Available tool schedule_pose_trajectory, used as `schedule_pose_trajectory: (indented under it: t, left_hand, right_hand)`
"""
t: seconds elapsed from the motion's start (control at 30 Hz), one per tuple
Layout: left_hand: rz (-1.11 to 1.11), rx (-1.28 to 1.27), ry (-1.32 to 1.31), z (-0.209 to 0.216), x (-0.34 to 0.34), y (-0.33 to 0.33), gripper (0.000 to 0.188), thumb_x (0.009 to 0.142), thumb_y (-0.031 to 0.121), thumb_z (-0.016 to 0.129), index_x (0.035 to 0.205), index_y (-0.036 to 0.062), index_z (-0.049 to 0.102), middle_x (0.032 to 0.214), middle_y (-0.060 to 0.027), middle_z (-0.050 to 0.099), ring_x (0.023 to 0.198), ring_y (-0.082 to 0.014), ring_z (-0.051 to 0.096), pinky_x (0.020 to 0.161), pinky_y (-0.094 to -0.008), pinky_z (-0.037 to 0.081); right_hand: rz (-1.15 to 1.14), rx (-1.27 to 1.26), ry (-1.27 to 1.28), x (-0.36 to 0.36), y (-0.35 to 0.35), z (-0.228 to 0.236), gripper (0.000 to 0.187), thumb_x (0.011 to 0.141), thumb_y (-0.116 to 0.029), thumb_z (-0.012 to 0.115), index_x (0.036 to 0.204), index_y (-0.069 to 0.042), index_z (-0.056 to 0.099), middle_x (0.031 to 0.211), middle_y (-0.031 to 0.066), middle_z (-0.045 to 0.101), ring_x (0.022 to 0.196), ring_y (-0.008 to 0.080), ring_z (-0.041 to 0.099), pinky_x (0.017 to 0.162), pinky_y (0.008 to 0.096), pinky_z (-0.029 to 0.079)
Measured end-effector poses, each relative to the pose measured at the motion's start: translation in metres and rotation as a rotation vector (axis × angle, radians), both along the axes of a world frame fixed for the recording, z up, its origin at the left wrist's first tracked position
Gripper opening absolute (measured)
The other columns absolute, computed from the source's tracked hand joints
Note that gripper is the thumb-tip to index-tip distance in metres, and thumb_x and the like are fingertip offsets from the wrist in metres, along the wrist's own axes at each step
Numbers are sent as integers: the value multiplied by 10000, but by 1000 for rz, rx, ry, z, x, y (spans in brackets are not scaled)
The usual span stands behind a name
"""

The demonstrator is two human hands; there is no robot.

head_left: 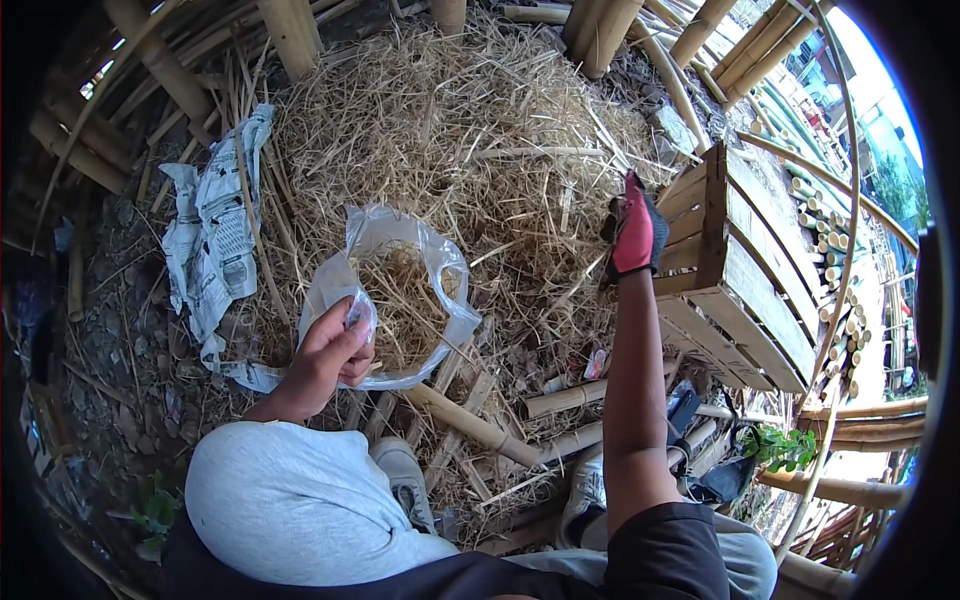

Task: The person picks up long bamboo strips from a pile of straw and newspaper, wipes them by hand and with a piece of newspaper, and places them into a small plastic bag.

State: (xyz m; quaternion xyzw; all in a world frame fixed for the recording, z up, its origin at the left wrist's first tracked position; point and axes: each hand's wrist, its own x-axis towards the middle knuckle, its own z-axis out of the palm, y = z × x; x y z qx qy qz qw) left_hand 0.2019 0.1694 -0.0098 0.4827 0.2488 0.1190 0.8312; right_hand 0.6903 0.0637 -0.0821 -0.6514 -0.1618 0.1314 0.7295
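My bare left hand (325,355) is closed on the near left rim of a clear plastic bag (455,290). The bag lies wide-mouthed on the ground with dry straw (395,325) inside it. My right hand (637,235), in a red and black glove, is stretched forward over the right side of a loose straw pile (440,130), beside a wooden slatted crate (745,270). Its fingers are curled, and thin straw stalks show near the fingertips. Whether they are held or lie behind the hand is unclear.
Crumpled printed paper sheets (215,230) lie left of the bag. A bamboo pole piece (470,425) crosses the ground before my shoes (405,485). Upright bamboo posts (600,35) stand at the back. Cut bamboo poles (835,245) are stacked beyond the crate.
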Motion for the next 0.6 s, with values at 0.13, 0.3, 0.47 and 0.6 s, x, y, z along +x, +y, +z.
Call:
schedule_pose_trajectory:
  t: [0.13,0.3,0.47,0.6]
  left_hand:
    - [32,-6,11,3,-8,1,208,1105,251,519,1246,106,475,771,37,384,583,-51,310,517,-246,268]
    - [26,4,0,0,0,0,194,1100,254,519,1217,106,475,767,41,375,582,-48,304,519,-241,258]
    - [29,22,26,3,-2,1,191,1098,257,514,1204,103,475,766,43,366,586,-45,301,523,-234,250]
    - [23,43,4,-2,-5,1,238,1106,257,484,1285,104,449,752,33,325,551,-60,299,501,-244,248]
  right_hand:
    - [432,48,129,-56,10,-47,524,1118,-302,480,1523,31,488,1567,129,520,1464,211,463,1231,325,302]
    - [527,-363,-4,-88,-10,-113,333,1007,-257,675,1258,-54,754,1070,43,768,941,142,695,844,281,529]
    - [686,39,668,-157,-12,-144,295,1002,-209,651,1231,-42,732,1056,9,744,933,109,662,823,307,524]
    - [761,0,829,-193,-20,-181,321,990,-172,634,1270,-39,715,1110,10,739,992,125,668,884,357,543]
